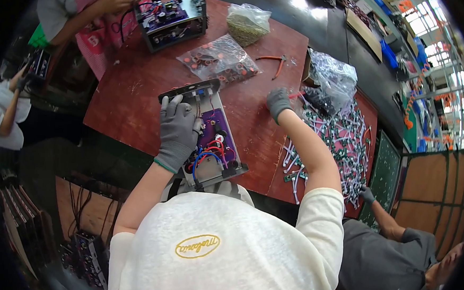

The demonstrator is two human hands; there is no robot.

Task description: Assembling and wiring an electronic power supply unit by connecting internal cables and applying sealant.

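Note:
An open metal chassis (224, 136) with a purple circuit board (214, 128) and red and blue wires lies at the near edge of the table, in front of my body. My left hand (177, 133), in a grey glove, grips its left side, with fingertips at the black end panel (190, 90) and the thumb over the inside. My right hand (279, 101), also gloved, is at the right with its fingers curled. A thin red piece (296, 95) shows beside those fingers; whether they hold it is hidden.
Beyond lie orange-handled pliers (278, 59), a bag of orange-and-black parts (218, 59) and a bag of small fasteners (247, 26). Wired boards (338, 143) are heaped at right beside clear plastic (334, 77). Co-workers sit near; one handles another chassis (170, 21).

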